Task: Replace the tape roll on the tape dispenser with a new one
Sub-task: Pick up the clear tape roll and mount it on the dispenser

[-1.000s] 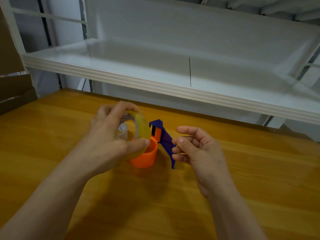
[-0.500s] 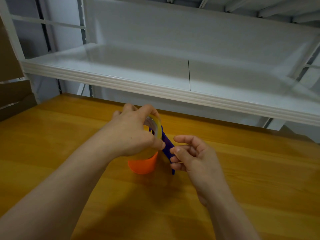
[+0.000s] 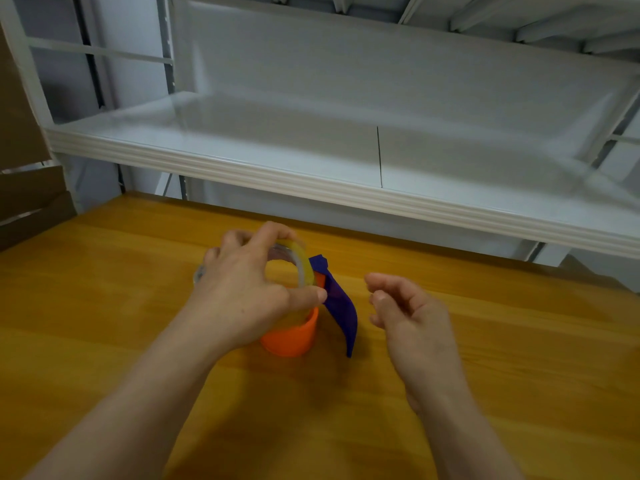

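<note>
Right hand [image 3: 412, 320] has let go of the dispenser [image 3: 337, 306] since half a second ago — now it hangs empty, fingers loosely curled, just beside the blue handle. Roll [image 3: 298, 263] sits mid-frame, tilted over the orange hub [image 3: 291, 336], gripped by the left hand [image 3: 249, 292] — thumb below, fingers on top. Dispenser stands on the table [image 3: 104, 289]; white shelf [image 3: 311, 174] behind.

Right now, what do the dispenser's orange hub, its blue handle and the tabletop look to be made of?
Orange hub: likely moulded plastic, uniform matte colour. Blue handle: probably plastic too, thin, smooth, slightly glossy. Tabletop: wood or wood veneer, visible grain lines under a soft sheen.
</note>
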Motion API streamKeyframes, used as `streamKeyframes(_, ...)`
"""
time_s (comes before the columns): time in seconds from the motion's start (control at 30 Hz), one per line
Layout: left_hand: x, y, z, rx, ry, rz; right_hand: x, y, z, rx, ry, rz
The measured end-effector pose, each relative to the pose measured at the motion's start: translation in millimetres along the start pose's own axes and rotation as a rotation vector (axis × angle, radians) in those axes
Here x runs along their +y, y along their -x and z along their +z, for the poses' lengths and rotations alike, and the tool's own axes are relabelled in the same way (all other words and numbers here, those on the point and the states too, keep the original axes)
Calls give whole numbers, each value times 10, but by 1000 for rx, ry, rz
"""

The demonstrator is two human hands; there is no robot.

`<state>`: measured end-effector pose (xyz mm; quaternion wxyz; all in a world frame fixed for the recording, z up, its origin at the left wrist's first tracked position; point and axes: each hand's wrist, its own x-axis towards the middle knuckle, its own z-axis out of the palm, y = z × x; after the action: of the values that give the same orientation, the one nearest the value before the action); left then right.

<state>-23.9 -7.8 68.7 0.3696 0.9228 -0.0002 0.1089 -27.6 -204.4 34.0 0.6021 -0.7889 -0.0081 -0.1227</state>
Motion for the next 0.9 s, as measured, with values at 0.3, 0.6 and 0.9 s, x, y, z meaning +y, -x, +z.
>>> streamKeyframes(0.3, -199, -8, -86, 41, 146, -61, 122, -154, 176, -253, 409, 135)
streamKeyframes(0.6, -51, 22, 76, -27, -50, -48, 220, -36, 248, -81, 385, -21)
streamKeyframes(0.9, 152, -71, 203, -65, -174, -77, 241, -9, 249, -118, 230, 12)
